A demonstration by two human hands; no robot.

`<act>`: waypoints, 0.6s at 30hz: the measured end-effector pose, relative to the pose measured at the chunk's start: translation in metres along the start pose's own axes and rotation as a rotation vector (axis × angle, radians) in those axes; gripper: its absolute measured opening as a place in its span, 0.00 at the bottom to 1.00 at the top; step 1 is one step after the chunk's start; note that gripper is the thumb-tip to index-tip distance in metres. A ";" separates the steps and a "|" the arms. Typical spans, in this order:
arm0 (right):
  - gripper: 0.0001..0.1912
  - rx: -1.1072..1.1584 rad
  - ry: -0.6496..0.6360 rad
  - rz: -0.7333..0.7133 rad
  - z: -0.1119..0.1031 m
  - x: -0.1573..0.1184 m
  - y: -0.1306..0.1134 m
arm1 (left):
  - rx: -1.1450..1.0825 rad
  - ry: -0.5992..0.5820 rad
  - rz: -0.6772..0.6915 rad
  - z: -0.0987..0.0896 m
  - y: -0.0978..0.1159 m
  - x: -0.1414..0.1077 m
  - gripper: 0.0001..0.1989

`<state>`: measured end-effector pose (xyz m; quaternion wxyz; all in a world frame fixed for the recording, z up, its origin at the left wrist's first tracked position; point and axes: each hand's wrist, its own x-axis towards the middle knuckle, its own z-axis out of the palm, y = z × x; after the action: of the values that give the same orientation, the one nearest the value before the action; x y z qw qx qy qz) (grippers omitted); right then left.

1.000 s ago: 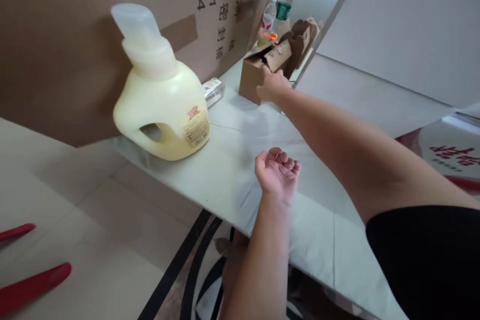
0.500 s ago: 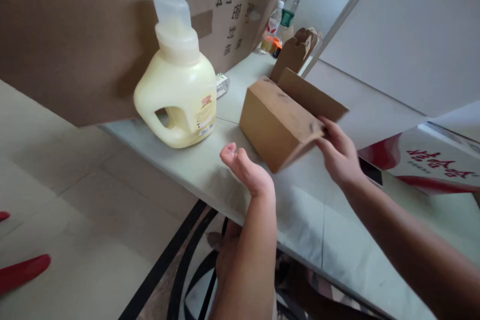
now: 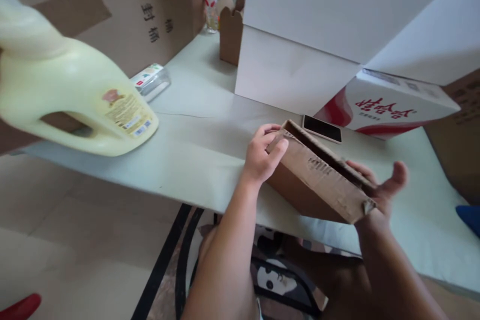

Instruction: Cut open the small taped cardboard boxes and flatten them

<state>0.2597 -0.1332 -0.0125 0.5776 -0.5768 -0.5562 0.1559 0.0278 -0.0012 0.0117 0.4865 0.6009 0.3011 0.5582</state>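
A small brown cardboard box (image 3: 311,185) is tilted near the front edge of the table, a dark gap showing along its upper side. My left hand (image 3: 262,152) grips its left end, thumb on the near face and fingers around the corner. At the right end, my right hand (image 3: 380,197) supports the box with fingers behind it and the thumb sticking out. Part of that hand is hidden by the cardboard. Just beyond the box lies a dark-screened phone (image 3: 321,129).
A pale yellow detergent jug (image 3: 86,90) stands at left before a big carton (image 3: 123,15). Behind are a clear plastic package (image 3: 155,85), an open brown box (image 3: 230,35), bottles (image 3: 211,2) and a white-red carton (image 3: 386,110). The table edge (image 3: 168,195) runs along the front.
The cardboard box has come nearer to me and been turned. My left hand, free before, now grips its left end. The view has swung right, showing the phone fully.
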 end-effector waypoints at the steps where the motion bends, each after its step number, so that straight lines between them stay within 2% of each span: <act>1: 0.30 -0.011 0.022 -0.005 -0.002 0.000 0.002 | -0.054 -0.008 -0.007 0.002 -0.002 0.000 0.16; 3: 0.16 -0.022 0.062 -0.036 -0.006 0.001 0.002 | -0.203 -0.006 -0.044 0.004 -0.006 0.000 0.19; 4: 0.13 -0.026 0.051 -0.051 -0.008 0.001 0.001 | -0.261 0.004 -0.064 0.004 -0.008 -0.001 0.20; 7: 0.19 0.006 -0.007 -0.082 -0.014 0.001 -0.005 | -0.229 0.022 -0.012 0.005 -0.010 0.001 0.22; 10: 0.18 0.012 -0.040 -0.082 -0.015 0.000 -0.009 | 0.004 0.005 0.103 0.011 -0.010 0.007 0.20; 12: 0.18 0.033 -0.036 -0.061 -0.015 -0.002 -0.008 | 0.123 0.000 0.108 0.016 -0.011 0.011 0.17; 15: 0.24 0.111 0.060 0.031 -0.013 -0.006 -0.003 | 0.171 0.028 0.065 0.022 -0.013 0.015 0.13; 18: 0.28 0.150 0.150 0.206 -0.014 -0.009 0.007 | 0.158 0.054 0.010 0.021 -0.016 0.016 0.11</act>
<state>0.2713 -0.1458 -0.0182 0.6400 -0.5960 -0.4360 0.2122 0.0544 0.0135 0.0053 0.4265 0.6237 0.3544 0.5509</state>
